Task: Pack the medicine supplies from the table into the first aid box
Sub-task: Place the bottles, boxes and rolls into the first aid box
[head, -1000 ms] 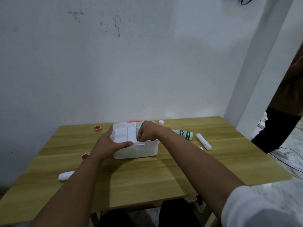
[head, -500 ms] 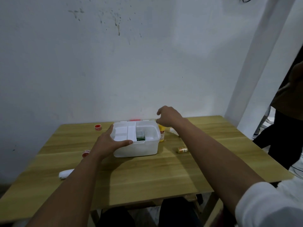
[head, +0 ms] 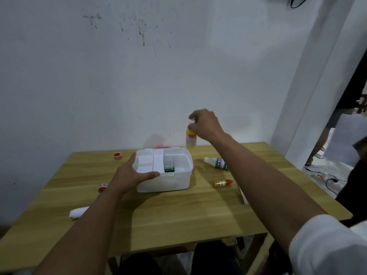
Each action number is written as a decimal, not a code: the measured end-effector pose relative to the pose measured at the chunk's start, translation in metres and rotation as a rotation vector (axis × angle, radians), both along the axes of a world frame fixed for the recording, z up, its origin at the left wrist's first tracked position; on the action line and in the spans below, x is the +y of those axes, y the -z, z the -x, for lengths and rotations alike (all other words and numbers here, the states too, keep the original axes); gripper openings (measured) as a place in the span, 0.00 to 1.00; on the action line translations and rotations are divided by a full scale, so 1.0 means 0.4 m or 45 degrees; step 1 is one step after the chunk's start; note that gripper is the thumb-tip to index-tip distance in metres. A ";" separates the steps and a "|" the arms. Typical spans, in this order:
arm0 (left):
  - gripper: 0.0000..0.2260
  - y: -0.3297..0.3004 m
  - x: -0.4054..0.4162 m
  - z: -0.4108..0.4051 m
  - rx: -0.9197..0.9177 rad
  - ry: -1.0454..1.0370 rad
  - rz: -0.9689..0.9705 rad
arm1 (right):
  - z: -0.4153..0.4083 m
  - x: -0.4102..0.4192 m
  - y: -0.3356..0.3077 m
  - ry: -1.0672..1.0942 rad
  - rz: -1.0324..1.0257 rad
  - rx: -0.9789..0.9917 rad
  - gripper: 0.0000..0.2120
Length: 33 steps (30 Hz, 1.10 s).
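Observation:
The white first aid box (head: 178, 181) stands open in the middle of the wooden table (head: 178, 215), with a white tray insert on its left side and a green item (head: 169, 170) inside. My left hand (head: 132, 173) grips the box's left front rim. My right hand (head: 204, 125) holds a yellow bottle (head: 191, 140) by its white cap, lifted above the table behind the box's right end. A white bottle with a green label (head: 216, 162) and a small orange dropper bottle (head: 222, 182) lie to the right of the box.
Two red tape rolls (head: 117, 156) (head: 102, 187) and a white bandage roll (head: 78, 212) lie to the left. A thin white stick (head: 243, 196) lies by my right forearm. A red lid (head: 161, 147) sits behind the box. Another person stands at the right edge.
My right hand left the box, reached behind its right end, took the yellow bottle by the cap and lifted it off the table. My left hand stayed on the box.

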<state>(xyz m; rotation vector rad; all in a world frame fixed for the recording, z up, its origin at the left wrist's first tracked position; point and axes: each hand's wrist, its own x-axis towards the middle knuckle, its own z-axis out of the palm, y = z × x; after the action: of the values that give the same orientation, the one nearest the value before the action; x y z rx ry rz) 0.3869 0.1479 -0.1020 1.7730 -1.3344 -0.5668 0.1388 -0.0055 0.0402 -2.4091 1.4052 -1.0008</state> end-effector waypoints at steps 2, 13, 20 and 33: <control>0.57 -0.001 0.001 0.003 0.008 0.006 0.023 | -0.019 0.003 -0.028 -0.031 -0.019 -0.045 0.17; 0.50 -0.005 0.005 0.013 0.002 0.021 0.048 | -0.097 0.040 0.163 -0.132 -0.295 0.284 0.19; 0.47 -0.001 0.002 0.014 0.002 0.027 0.072 | -0.054 0.002 0.113 -0.077 -0.282 0.047 0.16; 0.51 0.000 0.002 0.013 0.000 0.016 0.058 | 0.177 -0.084 0.353 0.277 -0.316 0.577 0.13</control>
<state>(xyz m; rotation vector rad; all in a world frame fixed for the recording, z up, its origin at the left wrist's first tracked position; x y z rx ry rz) 0.3819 0.1486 -0.1020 1.7287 -1.3492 -0.5389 0.0681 -0.0393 -0.1011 -2.4216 1.8414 -0.2871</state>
